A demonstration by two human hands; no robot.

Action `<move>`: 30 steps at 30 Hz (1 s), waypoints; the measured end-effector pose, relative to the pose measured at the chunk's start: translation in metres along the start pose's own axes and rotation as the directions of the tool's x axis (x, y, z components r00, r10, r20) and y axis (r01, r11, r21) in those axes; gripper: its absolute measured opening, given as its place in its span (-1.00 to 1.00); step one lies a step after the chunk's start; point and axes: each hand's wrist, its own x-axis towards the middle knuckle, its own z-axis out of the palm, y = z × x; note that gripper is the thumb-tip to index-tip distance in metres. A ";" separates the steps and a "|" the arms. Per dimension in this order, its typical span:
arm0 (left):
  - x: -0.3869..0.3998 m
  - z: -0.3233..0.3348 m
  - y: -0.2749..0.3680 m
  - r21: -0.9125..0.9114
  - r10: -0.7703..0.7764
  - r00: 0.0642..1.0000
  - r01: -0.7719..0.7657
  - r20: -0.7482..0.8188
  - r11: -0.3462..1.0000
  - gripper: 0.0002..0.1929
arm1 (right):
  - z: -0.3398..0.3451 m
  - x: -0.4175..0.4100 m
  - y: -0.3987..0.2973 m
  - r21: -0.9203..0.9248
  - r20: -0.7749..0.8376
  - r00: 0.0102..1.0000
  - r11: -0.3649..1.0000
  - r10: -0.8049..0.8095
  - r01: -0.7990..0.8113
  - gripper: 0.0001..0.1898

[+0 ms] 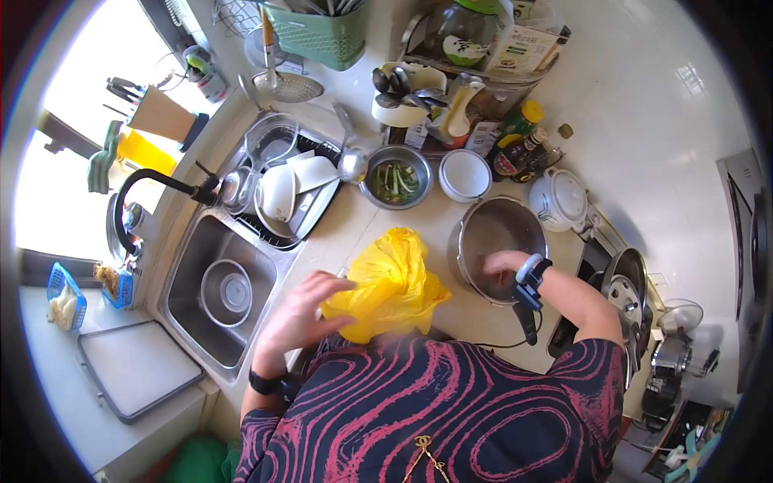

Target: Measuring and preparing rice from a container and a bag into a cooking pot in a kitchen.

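A crumpled yellow plastic bag (392, 284) stands at the counter's front edge, its contents hidden. My left hand (305, 314) is at the bag's left side with thumb and fingers spread; whether it touches the plastic I cannot tell. To the right stands a deep metal pot (471, 241) with a black handle (526, 323). My right hand (506, 263) reaches down inside this pot. Its fingers are blurred and partly hidden, so I cannot see whether they hold anything.
At left, the sink (266, 296) holds a metal bowl (211, 290). Behind it, a drying rack (259, 229) carries dishes. Along the back stand a metal bowl of cut greens (395, 183), white bowls (465, 175), sauce bottles (513, 154) and a lidded white pot (560, 199).
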 end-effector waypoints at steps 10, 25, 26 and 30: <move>0.045 0.037 -0.052 0.370 -0.114 0.982 0.051 0.151 0.927 -0.76 | 0.020 -0.030 -0.001 -0.446 -0.663 0.586 0.875 -0.465 0.189 -0.79; 0.057 0.012 -0.067 -0.901 -0.499 0.838 0.372 0.223 0.222 -0.60 | 0.073 -0.096 -0.082 -0.524 -0.665 0.319 0.726 -0.676 0.446 -0.21; 0.053 0.014 -0.076 -0.922 -0.456 0.863 0.335 0.217 0.195 -0.60 | 0.078 -0.101 -0.105 -0.549 -0.611 0.258 0.636 -0.748 0.542 -0.16; 0.038 0.034 -0.118 -0.950 -0.426 0.895 0.237 0.131 0.205 -0.61 | 0.092 -0.087 -0.175 -0.683 -0.479 0.127 0.459 -0.869 0.569 -0.08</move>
